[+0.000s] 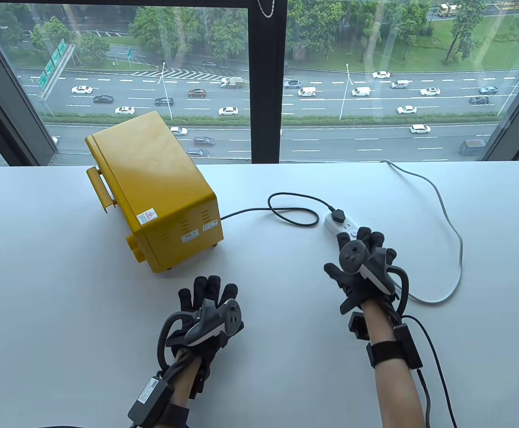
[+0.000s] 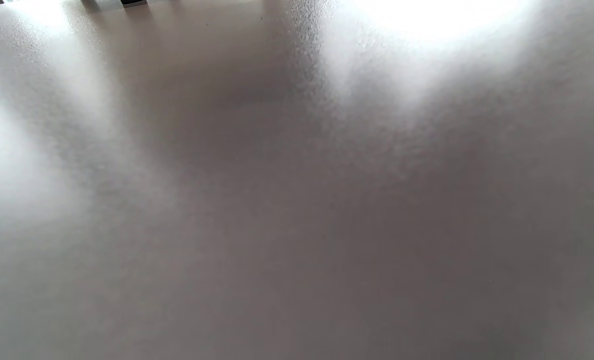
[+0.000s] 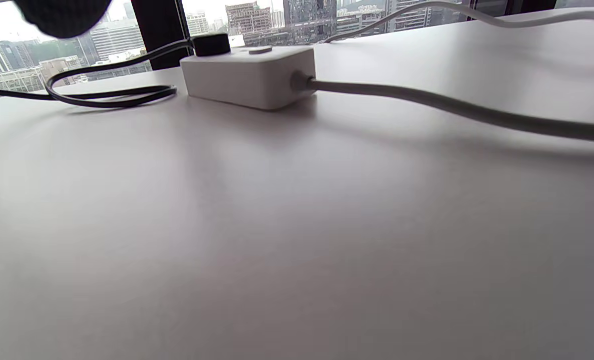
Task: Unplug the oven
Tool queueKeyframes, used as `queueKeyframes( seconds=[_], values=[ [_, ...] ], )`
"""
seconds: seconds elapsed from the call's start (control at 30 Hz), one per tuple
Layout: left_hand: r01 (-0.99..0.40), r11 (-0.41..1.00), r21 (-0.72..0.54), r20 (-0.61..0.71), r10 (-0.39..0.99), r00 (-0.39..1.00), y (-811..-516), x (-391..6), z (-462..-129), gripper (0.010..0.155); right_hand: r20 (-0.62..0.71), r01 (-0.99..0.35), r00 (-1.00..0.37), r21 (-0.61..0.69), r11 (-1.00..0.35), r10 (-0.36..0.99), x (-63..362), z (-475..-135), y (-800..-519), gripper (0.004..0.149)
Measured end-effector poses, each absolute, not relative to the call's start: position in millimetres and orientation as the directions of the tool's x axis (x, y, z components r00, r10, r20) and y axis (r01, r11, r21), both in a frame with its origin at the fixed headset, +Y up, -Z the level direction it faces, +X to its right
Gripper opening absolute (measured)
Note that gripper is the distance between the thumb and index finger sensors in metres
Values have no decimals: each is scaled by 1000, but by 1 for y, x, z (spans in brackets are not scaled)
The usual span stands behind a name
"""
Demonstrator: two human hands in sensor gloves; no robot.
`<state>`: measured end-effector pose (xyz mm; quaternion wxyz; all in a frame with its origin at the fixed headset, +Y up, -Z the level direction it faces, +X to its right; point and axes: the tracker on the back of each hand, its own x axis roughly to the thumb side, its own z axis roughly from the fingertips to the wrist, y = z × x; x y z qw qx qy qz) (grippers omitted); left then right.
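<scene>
The yellow oven [image 1: 152, 191] stands at the table's left with its back toward me. Its black cord [image 1: 292, 207] loops right to a black plug [image 1: 338, 216] seated in the far end of a white power strip [image 1: 336, 227]. My right hand [image 1: 359, 256] is spread open just over the strip's near end and holds nothing. The right wrist view shows the strip [image 3: 246, 77], the plug [image 3: 210, 44] and one gloved fingertip [image 3: 64, 15] at the top left, apart from the strip. My left hand [image 1: 208, 303] lies flat and open on the table in front of the oven.
The strip's grey cable [image 1: 446, 209] curves from behind my right hand around the right side to the window edge; it also crosses the right wrist view [image 3: 427, 102]. The left wrist view shows only the white table top [image 2: 297, 200]. A window runs behind the table.
</scene>
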<state>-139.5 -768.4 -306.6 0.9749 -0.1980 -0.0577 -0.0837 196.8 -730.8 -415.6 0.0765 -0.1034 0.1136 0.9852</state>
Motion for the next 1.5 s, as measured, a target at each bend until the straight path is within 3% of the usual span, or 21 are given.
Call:
queueKeyframes(
  seconds=[0.13, 0.33, 0.43, 0.5, 0.53, 0.7, 0.9, 1.2, 1.37, 1.5],
  values=[
    [182, 909, -375, 144, -136, 980, -768, -140, -307, 75, -295, -216, -946, 255, -943, 137, 205, -444, -735, 87],
    [183, 910, -371, 144, -138, 980, -767, -142, -312, 74, -398, -333, -898, 341, -879, 185, 210, -488, -764, 93],
    [179, 911, -371, 141, -135, 981, -767, -143, -315, 74, -419, -335, -887, 286, -898, 197, 211, -496, -772, 91],
    [171, 911, -374, 140, -127, 982, -767, -144, -317, 74, -408, -265, -896, 177, -948, 175, 211, -497, -766, 83],
    [169, 912, -375, 137, -126, 983, -767, -144, -317, 74, -382, -263, -910, 236, -935, 160, 211, -498, -765, 83],
    [158, 911, -381, 148, -109, 983, -770, -145, -317, 74, -269, -336, -924, 228, -914, 273, 211, -474, -747, 82],
    [187, 926, -328, 187, -130, 974, -761, -138, -310, 74, -88, -428, -904, 210, -879, 419, 205, -414, -733, 82],
    [188, 952, -243, 240, -129, 962, -745, -127, -296, 75, 129, -370, -899, 289, -883, 419, 166, -326, -759, 81],
    [170, 963, -211, 299, -103, 949, -741, -115, -291, 75, 180, -253, -929, 329, -910, 324, 153, -312, -770, 80],
    [164, 964, -207, 379, -75, 922, -739, -93, -294, 75, 185, -232, -935, 331, -915, 304, 151, -310, -771, 79]
  ],
)
